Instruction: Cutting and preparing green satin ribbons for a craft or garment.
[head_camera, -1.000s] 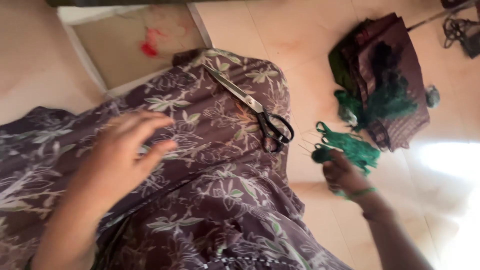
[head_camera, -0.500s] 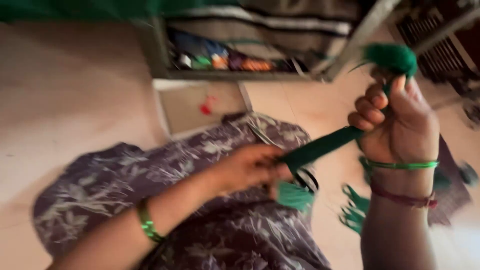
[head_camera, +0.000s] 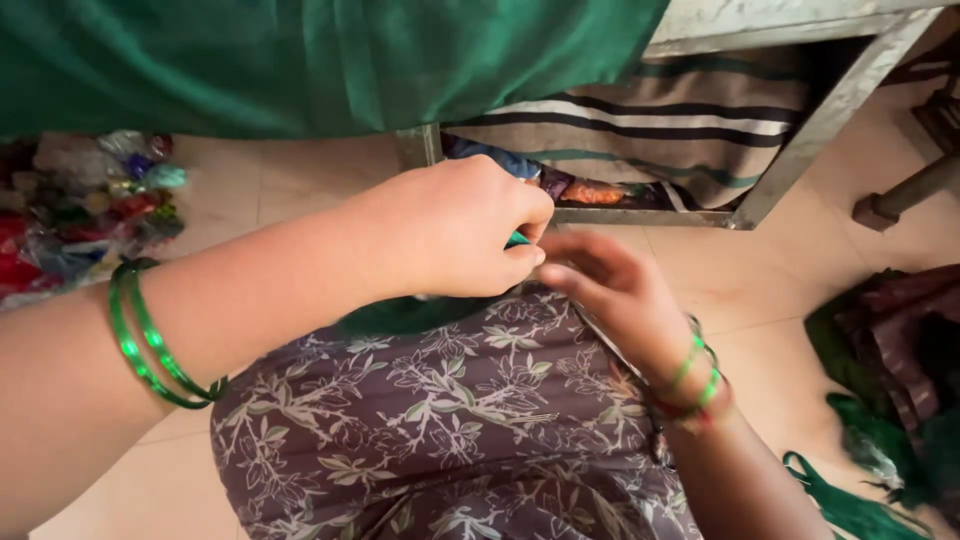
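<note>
My left hand (head_camera: 455, 230) is closed in a fist, pinching a small bit of green cloth strip (head_camera: 517, 240) at the fingertips. My right hand (head_camera: 610, 290) sits just to its right, fingers curled and blurred, almost touching the left fingertips; whether it holds the strip is unclear. Both wrists wear green bangles (head_camera: 150, 340). Below the hands lies purple floral fabric (head_camera: 450, 410) over my lap, with a dark green fold (head_camera: 395, 315) peeking under the left hand.
A large green cloth (head_camera: 300, 60) hangs across the top. A metal-framed shelf (head_camera: 800, 140) holds striped cloth and small items. Colourful bundles (head_camera: 80, 210) lie at the left on the tiled floor. Dark and green fabric (head_camera: 890, 400) is piled at the right.
The right hand dropped from holding the green strip high up down to the left hand's fingertips. The left hand rose and closed on the strip. The view tilted toward the shelf.
</note>
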